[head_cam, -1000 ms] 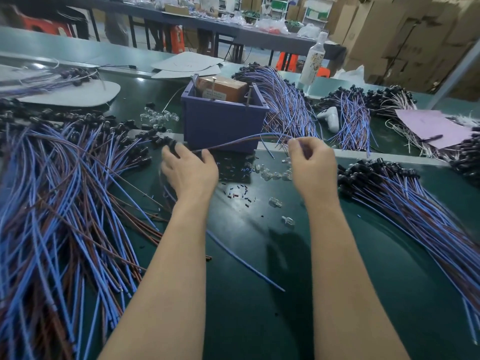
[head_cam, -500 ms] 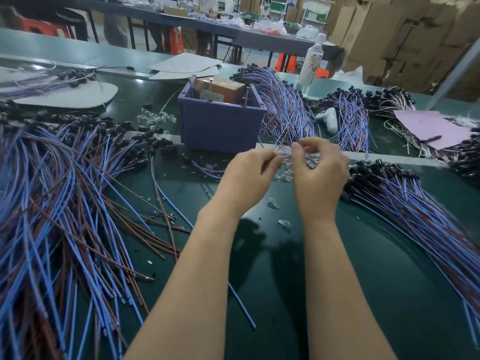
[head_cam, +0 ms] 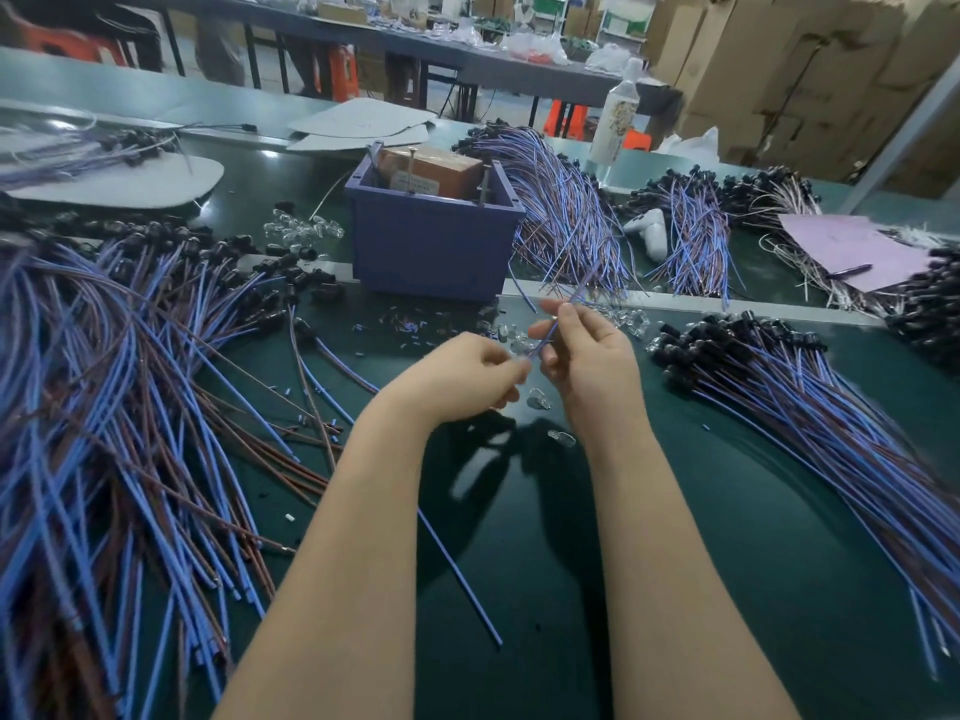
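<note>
Your right hand (head_cam: 589,356) pinches the thin blue plastic-sheathed wire (head_cam: 543,341), slanting far-right; your left hand (head_cam: 462,376) pinches its near end.

The thin plastic-coated wire (head_cam: 549,332) is plain blue, against a dark green table mat (head_cam: 727,511). The heaped wire bundles (head_cam: 104,407) mix 2 colours, blue and reddish brown, tipped black. The square plastic bin (head_cam: 431,246) is violet-blue, its cardboard box (head_cam: 441,166) brown, the flat paper sheet (head_cam: 852,246) pale pink.

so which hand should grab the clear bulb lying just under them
Probably left: the left hand only pinches the tip of the blue wire, close to the clear bulb, while the right hand grips the wire higher up.
</note>
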Available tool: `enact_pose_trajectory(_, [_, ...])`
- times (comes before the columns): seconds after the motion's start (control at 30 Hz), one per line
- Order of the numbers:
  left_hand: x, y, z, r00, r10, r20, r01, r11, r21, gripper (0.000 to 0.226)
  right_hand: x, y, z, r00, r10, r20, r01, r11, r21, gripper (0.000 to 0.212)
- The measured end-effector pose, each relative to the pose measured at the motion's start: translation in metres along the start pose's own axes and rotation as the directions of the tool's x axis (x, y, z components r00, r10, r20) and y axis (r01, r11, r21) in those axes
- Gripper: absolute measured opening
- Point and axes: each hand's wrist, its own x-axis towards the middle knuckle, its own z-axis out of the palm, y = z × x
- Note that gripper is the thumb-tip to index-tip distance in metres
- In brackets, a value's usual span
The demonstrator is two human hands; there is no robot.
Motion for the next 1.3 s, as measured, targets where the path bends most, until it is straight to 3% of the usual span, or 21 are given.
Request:
enact_pose_trajectory(0.1, [0.002,0.007,0.009,0.987,0.079,-0.139,-0.104,0.978,-0.184,0.026,-0.001,0.005,0.002,0.997,-0.016,0.075,0.031,0.981,-0.192,0.025])
enact_pose_trajectory(0.2, [0.002,0.009,0.014,0.983,0.084,-0.165,-0.127,0.952,-0.277,0.023,-0.002,0.005,0.002,0.998,0.033,0.062,-0.022,0.985,-0.17,0.022])
enact_pose_trajectory(0.4, [-0.002,0.004,0.008,0.998,0.066,-0.024,-0.068,0.992,-0.105,0.018,0.001,-0.002,-0.01,0.985,0.033,-0.167,-0.013,0.993,0.119,0.02])
enact_pose_trajectory(0.67, [-0.007,0.003,0.001,0.997,0.058,0.057,-0.06,0.998,0.024,0.021,0.005,-0.002,-0.016,0.932,0.153,-0.328,-0.069,0.965,0.254,0.023])
enact_pose_trajectory(0.73, [-0.008,0.001,-0.004,0.999,0.037,0.017,-0.038,0.999,0.027,0.02,0.007,-0.003,-0.026,0.909,0.145,-0.391,-0.067,0.977,0.205,0.024])
enact_pose_trajectory(0.83, [-0.006,0.001,-0.007,0.991,0.029,-0.133,-0.038,0.997,-0.069,0.021,0.008,0.002,-0.03,0.919,0.028,-0.393,-0.061,0.995,-0.074,0.026])
enact_pose_trajectory(0.93, [-0.005,0.002,-0.006,0.987,0.021,-0.159,-0.036,0.995,-0.093,0.023,0.009,0.007,-0.026,0.954,-0.092,-0.284,-0.049,0.89,-0.454,0.028])
enact_pose_trajectory(1.03, [-0.006,0.006,-0.005,0.98,0.055,-0.191,-0.085,0.984,-0.154,0.022,0.002,0.006,-0.019,0.985,-0.064,-0.158,-0.041,0.808,-0.587,0.023])
enact_pose_trajectory(1.13, [-0.011,0.023,-0.008,0.923,0.182,-0.339,-0.312,0.869,-0.385,0.018,-0.01,-0.004,-0.002,0.989,0.058,0.136,-0.001,0.924,-0.383,0.025])
enact_pose_trajectory(1.2, [-0.017,0.04,-0.015,0.853,0.255,-0.455,-0.483,0.717,-0.503,0.017,-0.019,-0.01,0.011,0.903,0.153,0.402,-0.074,0.976,-0.205,0.036])
enact_pose_trajectory(1.23, [-0.021,0.049,-0.02,0.811,0.281,-0.513,-0.556,0.643,-0.527,0.017,-0.024,-0.011,0.016,0.854,0.156,0.497,-0.08,0.982,-0.17,0.038])
enact_pose_trajectory(1.3, [-0.029,0.064,-0.034,0.721,0.305,-0.622,-0.676,0.507,-0.535,0.016,-0.03,-0.015,0.024,0.822,0.066,0.566,0.047,0.982,-0.183,0.022])
